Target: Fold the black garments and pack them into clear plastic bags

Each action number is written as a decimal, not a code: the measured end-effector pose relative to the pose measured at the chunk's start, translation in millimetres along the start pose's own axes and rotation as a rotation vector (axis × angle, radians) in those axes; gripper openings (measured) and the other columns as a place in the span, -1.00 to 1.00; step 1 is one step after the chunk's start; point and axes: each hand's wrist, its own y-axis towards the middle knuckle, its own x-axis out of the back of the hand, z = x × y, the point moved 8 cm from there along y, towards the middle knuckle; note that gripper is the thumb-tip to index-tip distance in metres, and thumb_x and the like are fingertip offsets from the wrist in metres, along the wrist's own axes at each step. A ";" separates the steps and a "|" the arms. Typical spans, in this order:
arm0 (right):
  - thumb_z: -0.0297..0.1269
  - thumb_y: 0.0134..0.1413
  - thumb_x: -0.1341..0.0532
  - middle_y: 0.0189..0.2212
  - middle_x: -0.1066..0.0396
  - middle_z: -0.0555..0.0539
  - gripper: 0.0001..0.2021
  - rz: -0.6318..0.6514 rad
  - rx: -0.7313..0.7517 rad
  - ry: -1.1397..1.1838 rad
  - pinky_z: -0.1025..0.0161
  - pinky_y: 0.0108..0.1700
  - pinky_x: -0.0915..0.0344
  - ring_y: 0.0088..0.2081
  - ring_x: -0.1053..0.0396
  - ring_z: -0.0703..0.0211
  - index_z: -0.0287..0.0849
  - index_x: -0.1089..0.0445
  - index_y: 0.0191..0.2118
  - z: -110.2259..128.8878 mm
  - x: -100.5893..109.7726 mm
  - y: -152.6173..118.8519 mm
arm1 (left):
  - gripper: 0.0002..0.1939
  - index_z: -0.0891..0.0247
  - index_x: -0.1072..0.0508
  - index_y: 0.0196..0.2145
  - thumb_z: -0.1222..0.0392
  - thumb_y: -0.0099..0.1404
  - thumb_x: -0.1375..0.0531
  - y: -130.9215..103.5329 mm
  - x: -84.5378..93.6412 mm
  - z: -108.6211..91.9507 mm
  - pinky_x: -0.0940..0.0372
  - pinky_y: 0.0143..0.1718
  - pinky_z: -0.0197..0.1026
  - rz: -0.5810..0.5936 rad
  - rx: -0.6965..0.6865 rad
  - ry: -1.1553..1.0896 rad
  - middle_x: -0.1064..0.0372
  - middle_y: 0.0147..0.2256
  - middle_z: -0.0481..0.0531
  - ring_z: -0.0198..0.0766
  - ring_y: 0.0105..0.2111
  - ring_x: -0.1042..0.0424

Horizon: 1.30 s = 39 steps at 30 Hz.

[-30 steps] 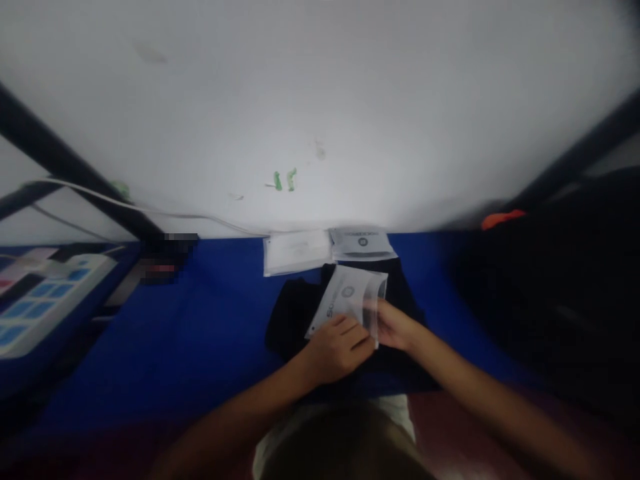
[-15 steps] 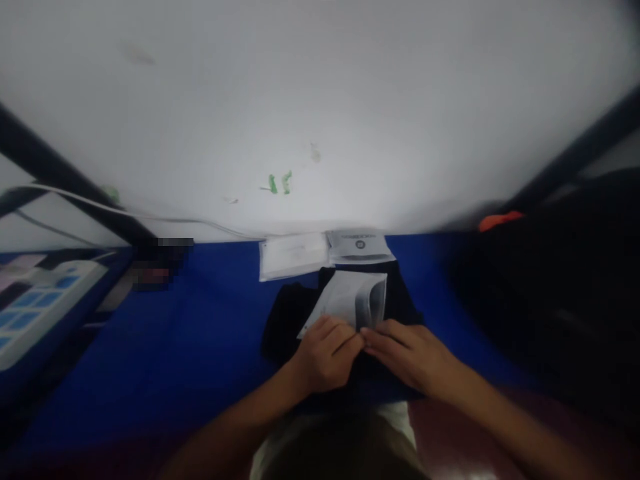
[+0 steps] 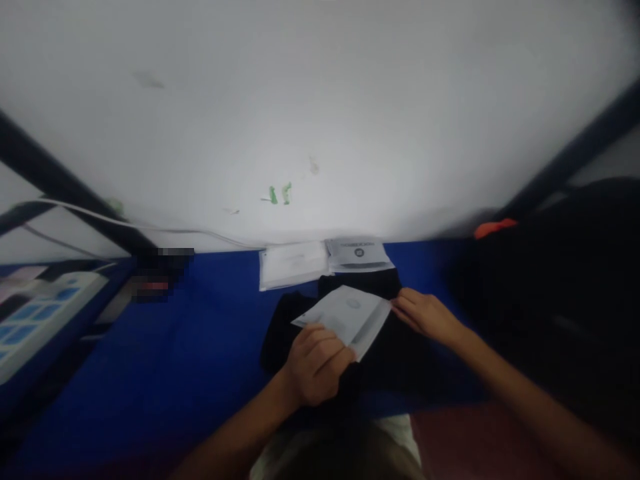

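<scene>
A pale, translucent plastic bag [image 3: 345, 313] with a dark-edged opening strip lies tilted between my hands, above folded black cloth [image 3: 285, 333]. My left hand [image 3: 320, 363] is closed on the bag's near edge, thumb on top. At the far right corner, the fingertips of my right hand [image 3: 425, 313] pinch the bag's edge. What lies inside the bag, if anything, cannot be made out. More black fabric spreads beneath and to the right of it.
Against the white wall [image 3: 350, 133] lie a stack of white bags [image 3: 295, 263] and a grey printed bag [image 3: 360, 255]. The table has a blue cover [image 3: 200, 333]. A white cable [image 3: 185, 231] runs along the wall. A large dark mass [image 3: 560, 320] stands at the right.
My right hand has moved away from the left, up and to the right, to the bag's far corner. The bag's opening, gaping before, now lies flatter and stretched between both hands.
</scene>
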 end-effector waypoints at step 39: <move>0.38 0.10 0.07 0.39 0.10 -0.18 -0.20 0.183 -0.168 0.020 -0.58 0.15 0.33 0.35 0.32 -0.54 0.07 0.02 0.36 -56.3 -85.3 136.1 | -0.44 0.31 -0.26 0.12 -0.02 0.27 -0.23 -42.2 -69.6 47.7 -0.24 0.09 0.08 0.844 0.477 -0.014 -0.29 0.04 0.23 0.01 0.04 -0.28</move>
